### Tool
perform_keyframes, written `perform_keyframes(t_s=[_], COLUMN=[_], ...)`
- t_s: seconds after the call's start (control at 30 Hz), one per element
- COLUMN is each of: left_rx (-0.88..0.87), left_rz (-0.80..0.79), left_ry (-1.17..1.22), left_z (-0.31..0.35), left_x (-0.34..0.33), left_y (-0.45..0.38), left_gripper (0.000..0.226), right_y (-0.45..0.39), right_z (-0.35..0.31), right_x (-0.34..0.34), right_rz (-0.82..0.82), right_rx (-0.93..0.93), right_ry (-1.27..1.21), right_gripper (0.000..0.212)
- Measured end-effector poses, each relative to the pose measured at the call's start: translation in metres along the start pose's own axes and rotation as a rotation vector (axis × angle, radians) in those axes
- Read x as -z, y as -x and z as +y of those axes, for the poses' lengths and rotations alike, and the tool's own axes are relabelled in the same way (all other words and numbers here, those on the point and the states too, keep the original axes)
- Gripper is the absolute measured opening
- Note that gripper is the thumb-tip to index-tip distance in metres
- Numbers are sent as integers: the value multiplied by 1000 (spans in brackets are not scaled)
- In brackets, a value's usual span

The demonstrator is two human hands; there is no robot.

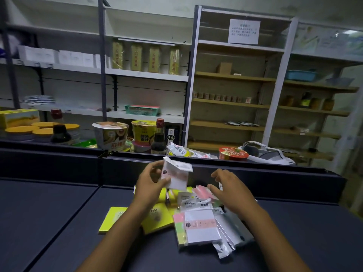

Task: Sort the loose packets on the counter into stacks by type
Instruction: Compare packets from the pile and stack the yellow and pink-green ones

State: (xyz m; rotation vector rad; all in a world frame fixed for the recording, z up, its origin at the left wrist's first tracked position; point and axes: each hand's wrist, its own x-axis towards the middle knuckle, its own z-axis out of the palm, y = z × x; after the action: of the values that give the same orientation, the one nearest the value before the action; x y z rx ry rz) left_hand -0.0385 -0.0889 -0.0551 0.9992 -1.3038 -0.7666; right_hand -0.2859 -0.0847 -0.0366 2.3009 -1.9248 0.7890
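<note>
Dim, flat light is falling on my counter (59,222); shelves (147,75) are bending at the edges, everything looking soft.

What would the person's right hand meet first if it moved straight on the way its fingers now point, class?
The right hand points its fingers left across the pile. It would probably first meet the white packet that the left hand holds up, unless it passes underneath; depth is unclear. The pink packet lies just below its fingertips.
</note>
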Motion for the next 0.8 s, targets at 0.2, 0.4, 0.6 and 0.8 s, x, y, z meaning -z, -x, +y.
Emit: perform_keyframes(t_s=[0.2,0.4,0.6,0.8], left_rx=[81,115,103,103], left_rz=[-12,-7,15,11], left_ry=[262,365,354,344], left_z=[5,4,3,1], left_x=[5,3,5,6], left_y=[-2,-2,-3,-4], left_gripper=[49,44,44,47], right_y=[6,2,-10,-16], right_z=[13,21,23,24], right_x=[-1,-12,-17,-16], right_rz=[-20,-142,-273,-385], right_rx=[-29,-108,-154,-233], right_ry=[10,23,65,140], right_gripper=[28,32,45,70])
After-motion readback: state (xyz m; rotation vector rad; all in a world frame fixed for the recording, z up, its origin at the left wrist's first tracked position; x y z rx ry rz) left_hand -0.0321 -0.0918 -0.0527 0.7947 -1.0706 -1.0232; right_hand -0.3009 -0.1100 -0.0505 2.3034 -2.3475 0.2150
